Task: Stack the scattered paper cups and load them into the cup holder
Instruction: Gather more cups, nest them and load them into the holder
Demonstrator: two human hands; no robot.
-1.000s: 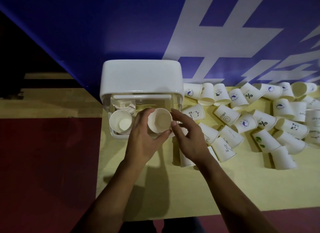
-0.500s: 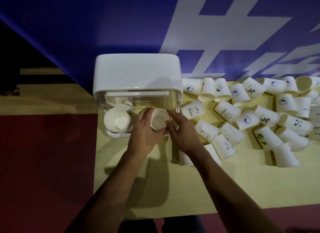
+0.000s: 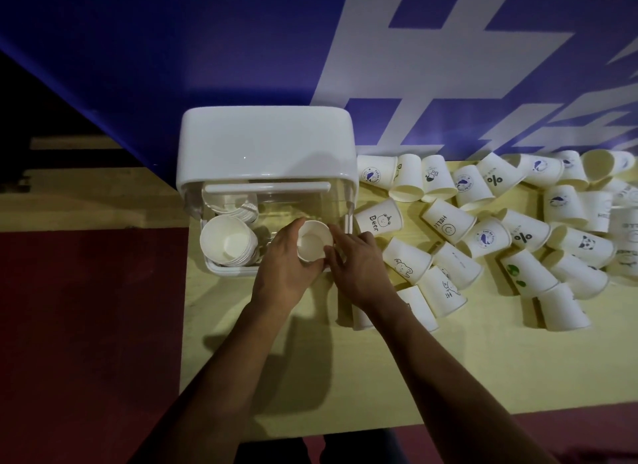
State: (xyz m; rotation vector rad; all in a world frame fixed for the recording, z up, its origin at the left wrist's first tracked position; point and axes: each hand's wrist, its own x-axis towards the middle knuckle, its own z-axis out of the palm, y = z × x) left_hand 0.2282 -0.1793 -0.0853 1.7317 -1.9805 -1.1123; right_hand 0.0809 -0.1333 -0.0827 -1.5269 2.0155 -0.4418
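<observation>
Since a second ago your hands carried the open-mouthed cup (image 3: 312, 245) a little farther into the holder's right half. Near: yellow table (image 3: 345, 367), two bare forearms. Left hand (image 3: 284, 261) wrapped around the cup from the left, fingers curled on its wall. Right hand (image 3: 357, 265) fingertips touch the cup's right rim, fingers loosely spread (whether it truly grips, cannot tell). Cup holder (image 3: 266, 146): one, white top, clear front; inside its left half one nested stack (image 3: 228, 241) lying mouth toward you, a second stack's rims behind it. Right of the holder: scattered cups (image 3: 483, 235), roughly twenty-five, most on their sides, some upside down; exact count uncertain at the frame edge. Far: blue banner (image 3: 172, 49), white lettering.
</observation>
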